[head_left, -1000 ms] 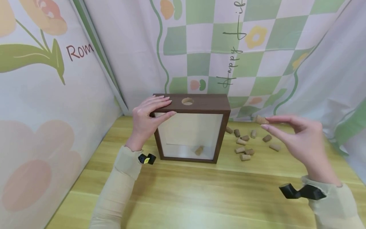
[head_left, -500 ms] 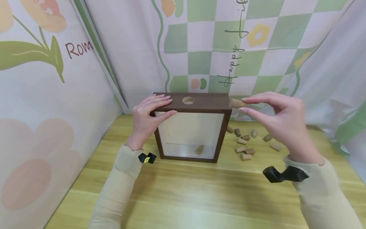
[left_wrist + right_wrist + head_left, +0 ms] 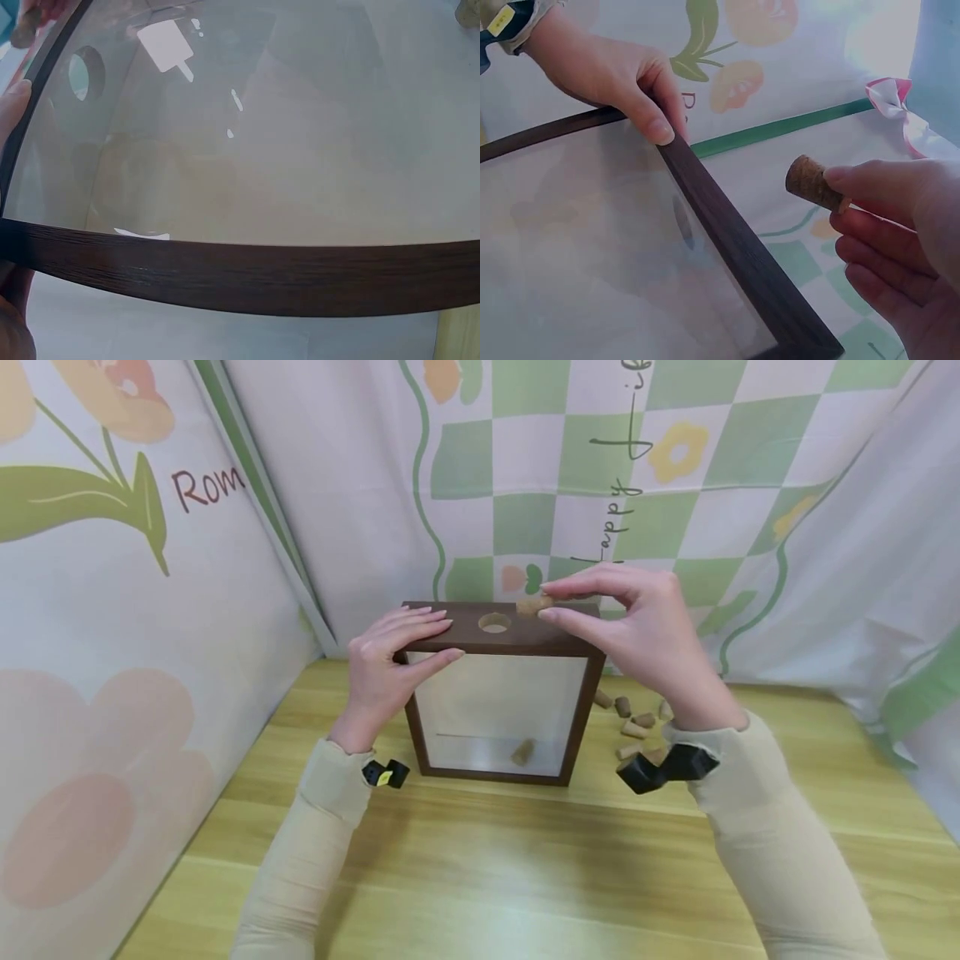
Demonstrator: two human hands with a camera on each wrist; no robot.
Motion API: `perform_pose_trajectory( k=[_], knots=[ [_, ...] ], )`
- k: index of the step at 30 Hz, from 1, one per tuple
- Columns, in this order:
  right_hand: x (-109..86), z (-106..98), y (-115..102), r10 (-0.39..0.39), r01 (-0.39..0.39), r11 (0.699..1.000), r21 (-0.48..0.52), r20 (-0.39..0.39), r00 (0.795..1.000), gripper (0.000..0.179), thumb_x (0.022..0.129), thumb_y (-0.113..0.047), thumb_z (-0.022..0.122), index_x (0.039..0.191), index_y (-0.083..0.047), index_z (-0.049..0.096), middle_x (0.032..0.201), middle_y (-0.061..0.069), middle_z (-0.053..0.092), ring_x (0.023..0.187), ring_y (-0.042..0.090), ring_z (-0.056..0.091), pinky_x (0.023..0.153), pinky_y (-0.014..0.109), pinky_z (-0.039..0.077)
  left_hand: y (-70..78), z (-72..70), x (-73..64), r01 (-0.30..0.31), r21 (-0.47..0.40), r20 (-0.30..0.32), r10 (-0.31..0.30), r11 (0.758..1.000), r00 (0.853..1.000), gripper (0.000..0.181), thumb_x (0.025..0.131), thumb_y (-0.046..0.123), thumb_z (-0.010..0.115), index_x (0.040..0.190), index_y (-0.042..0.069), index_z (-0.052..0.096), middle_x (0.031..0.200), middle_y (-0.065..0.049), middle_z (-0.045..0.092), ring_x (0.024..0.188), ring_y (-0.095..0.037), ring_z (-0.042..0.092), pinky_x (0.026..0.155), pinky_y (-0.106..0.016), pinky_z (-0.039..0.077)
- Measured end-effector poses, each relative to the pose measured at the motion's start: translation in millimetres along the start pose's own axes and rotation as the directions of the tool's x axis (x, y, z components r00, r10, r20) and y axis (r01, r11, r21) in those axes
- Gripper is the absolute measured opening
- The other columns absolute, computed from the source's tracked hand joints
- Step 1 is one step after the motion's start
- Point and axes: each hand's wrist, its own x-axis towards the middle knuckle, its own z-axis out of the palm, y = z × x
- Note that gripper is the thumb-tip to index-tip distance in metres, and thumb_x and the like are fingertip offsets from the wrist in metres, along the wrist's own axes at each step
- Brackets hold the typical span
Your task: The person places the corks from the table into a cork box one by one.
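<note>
A dark brown framed box (image 3: 558, 631) with a clear front stands upright on the table, a round hole (image 3: 494, 623) in its top. My left hand (image 3: 382, 652) holds its top left corner, fingers across the top and thumb along the front edge. Just right of the hole and above the top, my right hand (image 3: 645, 622) pinches a cork stopper (image 3: 531, 606) between thumb and fingertips. The right wrist view shows this cork (image 3: 810, 182) tilted and apart from the frame (image 3: 739, 247). Another cork (image 3: 522, 752) is inside the box, near the bottom.
Several loose corks (image 3: 633, 728) lie on the wooden table (image 3: 480, 860) right of the box, partly hidden by my right wrist. A patterned curtain (image 3: 525, 460) hangs close behind the box, and a printed cloth wall (image 3: 150, 635) stands at the left.
My right hand has carried the pinched cork leftward and up, from above the loose corks to over the box top. My left hand stays on the box corner.
</note>
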Motion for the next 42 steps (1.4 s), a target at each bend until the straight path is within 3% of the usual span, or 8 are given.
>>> perform_pose_trajectory(
  k=[8,21,27,33,42],
  knots=[
    [16.9,19,5,0.107,-0.106,0.994,-0.011,0.084,0.991,0.019,0.087,-0.021,0.085,0.105,-0.016,0.082,0.100,-0.007,0.077,0.096,0.006,0.070,0.080,0.024,0.058,1.2,-0.5,-0.4,0.005,-0.006,-0.002,-0.005,1.000,1.000,0.039,0.073,0.014,0.095,0.108,0.005,0.081,0.111,-0.006,0.075,0.110,-0.026,0.069,0.108,-0.042,0.047],
    [19.7,32,14,0.110,-0.098,0.991,-0.091,0.143,0.984,0.026,0.086,-0.021,0.086,0.110,-0.013,0.081,0.103,0.000,0.077,0.090,0.010,0.072,0.076,0.025,0.060,1.4,-0.9,-1.0,0.024,-0.007,0.013,-0.023,1.000,1.000,0.039,0.074,0.017,0.094,0.109,0.007,0.081,0.113,-0.004,0.075,0.112,-0.024,0.068,0.109,-0.040,0.046],
    [12.2,25,12,0.093,-0.087,0.995,-0.056,0.105,0.990,0.033,0.085,-0.031,0.087,0.113,-0.016,0.080,0.107,-0.005,0.076,0.096,0.007,0.070,0.083,0.028,0.059,1.7,-1.3,0.0,0.014,-0.019,0.001,-0.014,1.000,1.000,0.038,0.073,0.016,0.094,0.108,0.007,0.081,0.112,-0.005,0.075,0.111,-0.024,0.069,0.108,-0.041,0.047],
    [2.1,15,11,0.094,-0.089,0.991,-0.098,0.040,0.995,0.030,0.085,-0.031,0.087,0.112,-0.018,0.081,0.108,-0.007,0.075,0.106,0.007,0.067,0.094,0.030,0.053,0.9,0.3,-0.6,0.016,-0.029,-0.020,-0.017,0.999,1.000,0.039,0.071,0.012,0.095,0.107,0.006,0.081,0.111,-0.005,0.075,0.110,-0.025,0.069,0.108,-0.042,0.047],
    [-22.0,-13,11,0.194,-0.198,0.976,-0.094,-0.050,0.980,0.030,0.084,-0.033,0.087,0.113,-0.025,0.080,0.112,-0.008,0.075,0.109,0.006,0.066,0.098,0.021,0.048,0.8,-0.7,-0.6,0.005,-0.005,-0.002,-0.005,1.000,1.000,0.039,0.074,0.016,0.094,0.109,0.006,0.081,0.112,-0.005,0.075,0.111,-0.025,0.069,0.108,-0.040,0.047]
  ],
)
